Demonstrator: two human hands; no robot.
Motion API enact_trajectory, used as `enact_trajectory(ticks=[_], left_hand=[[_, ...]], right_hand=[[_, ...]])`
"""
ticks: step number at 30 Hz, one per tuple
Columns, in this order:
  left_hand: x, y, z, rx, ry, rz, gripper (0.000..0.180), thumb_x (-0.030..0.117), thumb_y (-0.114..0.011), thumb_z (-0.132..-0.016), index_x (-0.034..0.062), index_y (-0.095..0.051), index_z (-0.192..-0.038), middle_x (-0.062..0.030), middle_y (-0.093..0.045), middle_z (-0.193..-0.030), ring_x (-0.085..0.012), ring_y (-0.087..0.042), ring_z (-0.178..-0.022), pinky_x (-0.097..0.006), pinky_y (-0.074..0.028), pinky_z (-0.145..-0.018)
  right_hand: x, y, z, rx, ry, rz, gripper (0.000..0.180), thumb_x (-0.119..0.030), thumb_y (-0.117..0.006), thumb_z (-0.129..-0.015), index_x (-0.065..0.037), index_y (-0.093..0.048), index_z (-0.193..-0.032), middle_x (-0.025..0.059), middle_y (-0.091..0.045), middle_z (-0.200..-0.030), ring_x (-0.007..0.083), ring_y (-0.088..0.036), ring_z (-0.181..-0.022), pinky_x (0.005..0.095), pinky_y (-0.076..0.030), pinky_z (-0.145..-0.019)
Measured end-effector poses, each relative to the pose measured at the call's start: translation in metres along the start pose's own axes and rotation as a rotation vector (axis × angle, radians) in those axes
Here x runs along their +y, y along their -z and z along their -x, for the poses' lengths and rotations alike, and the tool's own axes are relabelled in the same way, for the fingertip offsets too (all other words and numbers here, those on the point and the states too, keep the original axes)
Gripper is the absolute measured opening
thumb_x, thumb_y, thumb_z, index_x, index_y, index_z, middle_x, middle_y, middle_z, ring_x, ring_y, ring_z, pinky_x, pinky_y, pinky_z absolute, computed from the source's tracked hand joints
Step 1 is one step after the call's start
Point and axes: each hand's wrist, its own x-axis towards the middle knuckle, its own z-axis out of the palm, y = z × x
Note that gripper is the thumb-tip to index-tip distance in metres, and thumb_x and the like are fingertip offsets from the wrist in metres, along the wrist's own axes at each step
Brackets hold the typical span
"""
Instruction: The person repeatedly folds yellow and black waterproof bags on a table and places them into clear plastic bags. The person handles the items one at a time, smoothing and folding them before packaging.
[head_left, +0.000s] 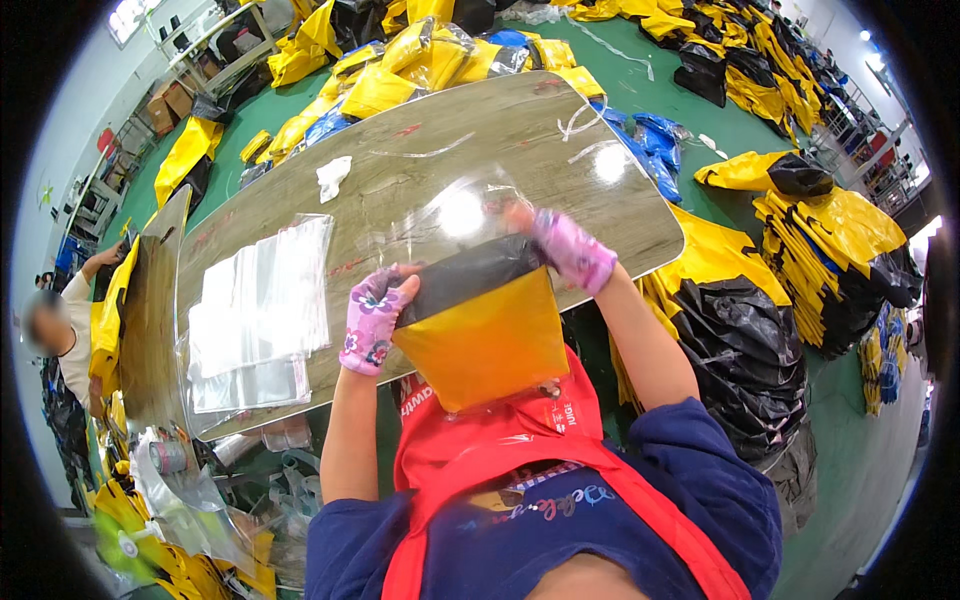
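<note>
A folded yellow and black sheet-like piece (pixel 485 340), its surface shiny as if in clear plastic, is held up before my red apron at the table's near edge. My left hand (pixel 378 315), in a pink flowered fingerless glove, is closed on its upper left corner, thumb in front. At the upper right corner is my right hand (pixel 560 245), gloved alike; its fingertips are smeared by motion, so their grip cannot be told. Thin clear film glints above the black strip. Left of my left hand, a stack of clear plastic bags (pixel 260 310) lies on the wood-patterned table (pixel 400 165).
A crumpled white scrap (pixel 334 178) lies on the table. Yellow and black packages (pixel 385 90) are heaped beyond it. Larger yellow and black piles (pixel 735 330) stand on the green floor at right. Another person (pixel 75 330) works at far left. A green fan (pixel 130 545) is at lower left.
</note>
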Motion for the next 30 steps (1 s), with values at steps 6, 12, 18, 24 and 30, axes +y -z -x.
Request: enact_trajectory(ticks=[6,12,18,24,30], left_hand=[[-0.023,-0.003,-0.043,0.092,0.099,-0.228,0.019,0.016,-0.071,-0.081,0.0006,-0.070,-0.090,-0.0035,-0.068,-0.080,-0.0091,-0.059,-0.073,-0.025,-0.047,-0.068],[-0.057,0.012,-0.089,0.185,0.104,0.048,0.030,0.028,-0.063,-0.090,-0.0008,-0.066,-0.098,-0.0087,-0.069,-0.087,-0.0162,-0.065,-0.075,-0.029,-0.053,-0.068],[-0.011,0.019,-0.089,0.163,0.250,0.360,0.040,0.030,-0.052,-0.097,-0.0041,-0.053,-0.118,-0.0111,-0.067,-0.094,-0.0233,-0.068,-0.080,-0.035,-0.056,-0.072],[0.014,0.023,-0.082,-0.015,0.145,0.088,0.036,0.026,-0.051,-0.098,-0.0038,-0.057,-0.117,-0.0112,-0.067,-0.103,-0.0215,-0.068,-0.087,-0.032,-0.056,-0.079],[0.011,0.036,-0.068,0.031,0.225,0.202,0.040,0.032,-0.053,-0.096,-0.0012,-0.060,-0.117,-0.0122,-0.068,-0.098,-0.0182,-0.067,-0.084,-0.031,-0.055,-0.073]], right_hand=[[0.037,-0.013,-0.004,0.268,0.211,0.411,0.026,-0.026,-0.065,-0.089,-0.004,-0.068,-0.075,-0.0017,-0.059,-0.065,0.0087,-0.051,-0.062,0.0249,-0.041,-0.061],[0.060,0.013,-0.037,0.424,-0.046,-0.043,0.037,-0.037,-0.059,-0.092,-0.003,-0.069,-0.080,0.0018,-0.066,-0.076,0.0095,-0.056,-0.071,0.0257,-0.045,-0.065],[-0.005,-0.057,-0.071,0.222,0.906,0.945,0.015,-0.016,-0.061,-0.083,-0.006,-0.065,-0.093,0.0069,-0.061,-0.072,0.0192,-0.061,-0.065,0.0309,-0.051,-0.063],[-0.013,-0.097,-0.126,-0.219,1.047,1.401,0.008,-0.017,-0.058,-0.079,-0.010,-0.061,-0.081,0.0067,-0.061,-0.073,0.0239,-0.065,-0.067,0.0357,-0.051,-0.057],[-0.041,0.055,-0.220,0.388,0.525,1.721,0.018,-0.023,-0.052,-0.089,-0.012,-0.065,-0.083,0.0076,-0.067,-0.078,0.0230,-0.064,-0.071,0.0343,-0.053,-0.062]])
